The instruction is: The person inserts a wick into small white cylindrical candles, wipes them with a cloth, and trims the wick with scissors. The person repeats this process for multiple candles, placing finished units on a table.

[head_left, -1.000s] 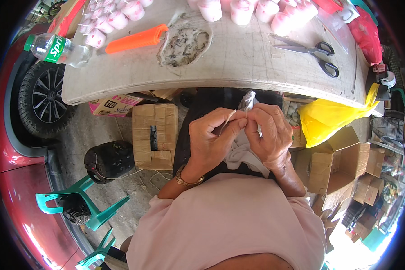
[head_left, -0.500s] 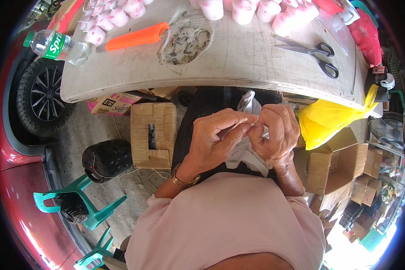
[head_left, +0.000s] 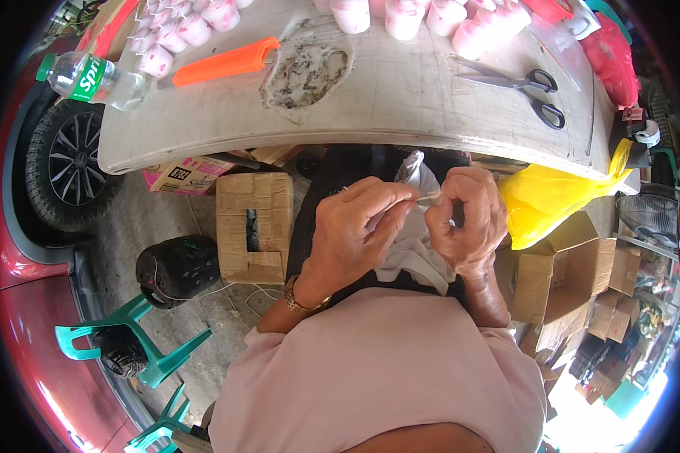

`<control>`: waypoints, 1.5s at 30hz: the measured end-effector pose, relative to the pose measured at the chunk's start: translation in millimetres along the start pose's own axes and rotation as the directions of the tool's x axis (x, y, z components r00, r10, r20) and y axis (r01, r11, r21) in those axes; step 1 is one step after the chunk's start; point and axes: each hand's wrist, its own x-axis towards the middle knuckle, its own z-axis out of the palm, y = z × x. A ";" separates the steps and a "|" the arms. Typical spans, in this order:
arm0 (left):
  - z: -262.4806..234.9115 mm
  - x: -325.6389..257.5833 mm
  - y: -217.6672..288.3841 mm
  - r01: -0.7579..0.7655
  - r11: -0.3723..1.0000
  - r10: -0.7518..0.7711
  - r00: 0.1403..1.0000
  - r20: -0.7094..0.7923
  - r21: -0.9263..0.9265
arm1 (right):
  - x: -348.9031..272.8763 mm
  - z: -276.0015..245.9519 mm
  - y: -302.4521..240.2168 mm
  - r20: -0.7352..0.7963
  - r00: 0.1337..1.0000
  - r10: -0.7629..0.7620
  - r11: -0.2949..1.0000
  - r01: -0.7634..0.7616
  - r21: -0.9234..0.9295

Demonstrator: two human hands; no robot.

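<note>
Just short of the table (head_left: 400,115) and above the grey cloth (head_left: 409,263), the left hand (head_left: 353,228) and right hand (head_left: 470,220) have parted slightly. Both pinch a thin pale strand (head_left: 428,197), whose short stretch between the fingertips now shows, leaving it more accessible for the handwork.

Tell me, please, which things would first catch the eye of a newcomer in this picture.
The yellow plastic bag by the front right edge of the table would probably come first. On its left part, a long orange tool lies near pink-and-white candles. In the centre, the left hand and right hand hold a thin pale strand.
</note>
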 end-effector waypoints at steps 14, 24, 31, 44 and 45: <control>4.7 1.7 -3.5 -0.146 0.981 0.164 0.975 -0.147 0.126 | 8.1 -5.3 -10.7 0.242 0.910 0.337 0.733 -0.415 0.540; 2.9 -1.0 -6.3 -0.154 0.965 0.184 0.974 -0.132 0.211 | 4.3 -10.3 -9.2 0.248 0.916 0.314 0.843 -0.389 0.370; 1.6 -1.4 -13.2 -0.028 0.999 0.023 0.989 -0.144 -0.033 | 0.5 -13.0 -0.3 0.298 0.847 0.439 0.621 -0.526 0.581; 3.1 -2.3 -9.5 -0.074 0.995 0.073 0.997 0.022 0.060 | 13.5 -19.4 -7.4 0.368 0.908 0.201 0.918 -0.306 0.253; 2.3 -2.7 -9.2 -0.056 0.996 0.054 0.998 0.034 0.065 | 13.1 -15.6 -11.0 0.374 0.905 0.203 0.919 -0.308 0.245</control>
